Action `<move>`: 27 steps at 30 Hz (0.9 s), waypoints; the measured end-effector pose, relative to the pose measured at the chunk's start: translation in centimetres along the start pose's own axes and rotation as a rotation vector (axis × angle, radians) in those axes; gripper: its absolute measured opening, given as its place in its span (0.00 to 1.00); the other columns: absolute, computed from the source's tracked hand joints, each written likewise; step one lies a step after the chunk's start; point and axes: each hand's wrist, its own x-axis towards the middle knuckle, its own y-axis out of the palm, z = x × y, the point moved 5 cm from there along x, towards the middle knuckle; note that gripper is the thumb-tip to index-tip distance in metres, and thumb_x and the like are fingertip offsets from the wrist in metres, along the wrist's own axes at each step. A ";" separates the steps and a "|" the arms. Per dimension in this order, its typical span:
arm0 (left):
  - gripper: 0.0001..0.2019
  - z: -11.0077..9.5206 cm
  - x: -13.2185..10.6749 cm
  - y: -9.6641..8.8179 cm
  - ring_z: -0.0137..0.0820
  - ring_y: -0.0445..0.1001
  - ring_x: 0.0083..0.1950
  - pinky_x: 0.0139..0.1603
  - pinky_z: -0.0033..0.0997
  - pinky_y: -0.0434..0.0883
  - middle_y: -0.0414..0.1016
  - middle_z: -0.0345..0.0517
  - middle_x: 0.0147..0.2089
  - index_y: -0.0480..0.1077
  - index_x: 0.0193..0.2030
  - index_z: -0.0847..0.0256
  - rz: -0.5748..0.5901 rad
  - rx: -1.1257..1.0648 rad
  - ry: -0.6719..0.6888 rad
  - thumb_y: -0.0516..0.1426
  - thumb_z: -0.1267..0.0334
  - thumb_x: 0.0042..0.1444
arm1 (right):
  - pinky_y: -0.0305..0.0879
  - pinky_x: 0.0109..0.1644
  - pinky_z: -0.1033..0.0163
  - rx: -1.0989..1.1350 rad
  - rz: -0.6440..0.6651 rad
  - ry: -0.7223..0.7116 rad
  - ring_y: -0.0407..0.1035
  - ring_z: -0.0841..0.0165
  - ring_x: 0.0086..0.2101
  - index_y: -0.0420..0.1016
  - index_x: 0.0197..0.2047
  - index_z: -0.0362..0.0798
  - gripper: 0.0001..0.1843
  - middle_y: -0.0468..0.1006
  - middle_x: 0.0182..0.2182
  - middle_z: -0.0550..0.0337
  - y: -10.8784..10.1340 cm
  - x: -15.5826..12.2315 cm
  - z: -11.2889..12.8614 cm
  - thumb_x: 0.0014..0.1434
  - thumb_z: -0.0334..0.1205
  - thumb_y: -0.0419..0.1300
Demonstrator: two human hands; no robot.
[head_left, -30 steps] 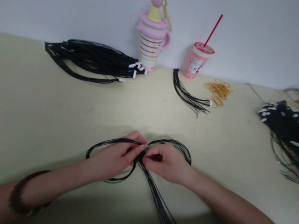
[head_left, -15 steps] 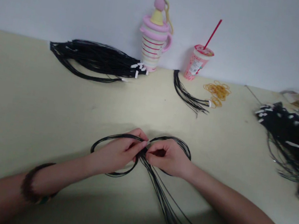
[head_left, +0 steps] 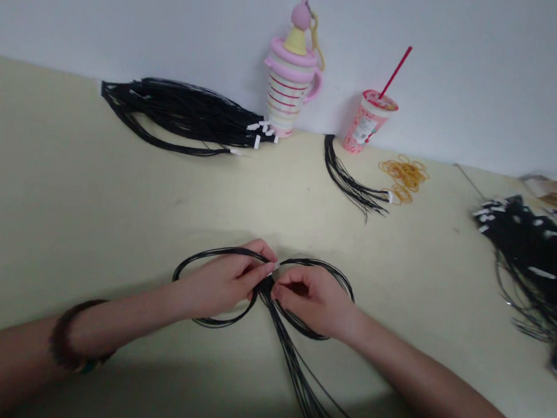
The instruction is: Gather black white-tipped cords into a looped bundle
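Observation:
A bundle of thin black cords (head_left: 212, 265) lies on the beige table (head_left: 83, 200), bent into two loops like a bow, with loose tails running toward the near edge. My left hand (head_left: 224, 283) pinches the bundle at the crossing, covering the left loop's inner part. Right beside it, my right hand (head_left: 311, 296) is also closed on the crossing, over the right loop. Fingertips of both hands almost meet.
A big pile of black cords (head_left: 178, 114) lies at the back left, a small bunch (head_left: 352, 180) at the back middle, another heap (head_left: 540, 252) at the right. A pink striped mug (head_left: 289, 89), a cup with a red straw (head_left: 366, 122) and yellow rubber bands (head_left: 405, 176) stand by the wall.
Both hands stay pinched at the crossing. The loops have flattened slightly and the tails have spread a little; the view has shifted a bit.

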 end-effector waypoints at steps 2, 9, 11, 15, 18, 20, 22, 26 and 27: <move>0.12 0.0 0.0 0.0 0.25 0.64 0.30 0.30 0.23 0.63 0.65 0.37 0.30 0.61 0.39 0.60 -0.013 0.010 0.007 0.44 0.56 0.59 | 0.46 0.24 0.75 -0.065 -0.014 -0.014 0.50 0.82 0.21 0.69 0.24 0.41 0.13 0.60 0.18 0.66 0.0 -0.1 0.0 0.54 0.39 0.51; 0.11 0.4 0.2 0.0 0.23 0.63 0.26 0.26 0.21 0.61 0.62 0.35 0.27 0.61 0.39 0.59 -0.032 -0.035 -0.004 0.44 0.55 0.59 | 0.44 0.21 0.74 -0.067 0.048 0.024 0.49 0.82 0.18 0.68 0.22 0.42 0.16 0.60 0.15 0.67 0.6 0.0 0.1 0.56 0.41 0.49; 0.11 0.5 0.3 0.0 0.23 0.62 0.25 0.25 0.21 0.60 0.61 0.35 0.25 0.61 0.39 0.59 -0.041 -0.039 -0.013 0.44 0.56 0.59 | 0.44 0.21 0.73 -0.022 0.034 0.026 0.49 0.82 0.18 0.66 0.20 0.42 0.18 0.59 0.15 0.67 0.8 0.2 0.2 0.57 0.42 0.49; 0.11 0.4 0.3 -0.1 0.24 0.63 0.26 0.26 0.21 0.61 0.62 0.36 0.26 0.61 0.39 0.59 -0.045 -0.006 0.003 0.44 0.56 0.59 | 0.42 0.21 0.73 0.017 -0.032 0.049 0.47 0.82 0.18 0.62 0.19 0.42 0.17 0.56 0.15 0.68 0.8 0.5 0.2 0.56 0.42 0.50; 0.11 0.2 0.2 0.0 0.24 0.63 0.27 0.27 0.22 0.62 0.63 0.36 0.27 0.61 0.38 0.60 -0.029 0.003 0.014 0.44 0.56 0.59 | 0.42 0.21 0.73 -0.002 -0.022 0.078 0.46 0.82 0.18 0.60 0.19 0.42 0.17 0.54 0.15 0.68 0.7 0.5 0.2 0.56 0.41 0.49; 0.11 0.1 0.1 0.1 0.24 0.63 0.27 0.27 0.22 0.62 0.63 0.36 0.27 0.61 0.38 0.60 -0.013 -0.010 0.017 0.44 0.56 0.59 | 0.42 0.21 0.73 -0.054 -0.018 0.057 0.46 0.82 0.18 0.59 0.19 0.42 0.17 0.53 0.16 0.68 0.6 0.4 0.3 0.56 0.40 0.48; 0.11 0.1 0.0 0.2 0.23 0.62 0.26 0.26 0.21 0.61 0.62 0.36 0.26 0.60 0.38 0.60 0.007 -0.025 0.018 0.44 0.56 0.59 | 0.42 0.23 0.74 -0.142 -0.033 -0.016 0.47 0.82 0.19 0.59 0.19 0.42 0.16 0.53 0.16 0.68 0.4 0.3 0.6 0.56 0.39 0.48; 0.11 0.0 0.1 0.2 0.23 0.62 0.26 0.26 0.21 0.61 0.61 0.35 0.26 0.60 0.37 0.60 0.022 -0.028 0.046 0.44 0.56 0.59 | 0.45 0.26 0.73 -0.348 -0.035 -0.167 0.49 0.82 0.20 0.62 0.21 0.41 0.14 0.57 0.17 0.67 0.1 0.1 1.4 0.56 0.35 0.48; 0.11 0.0 0.1 0.2 0.23 0.62 0.26 0.26 0.21 0.61 0.61 0.35 0.27 0.60 0.37 0.60 0.021 -0.027 0.054 0.44 0.56 0.59 | 0.46 0.27 0.73 -0.407 -0.021 -0.203 0.51 0.81 0.21 0.64 0.22 0.41 0.13 0.60 0.18 0.67 0.1 0.0 1.7 0.57 0.35 0.48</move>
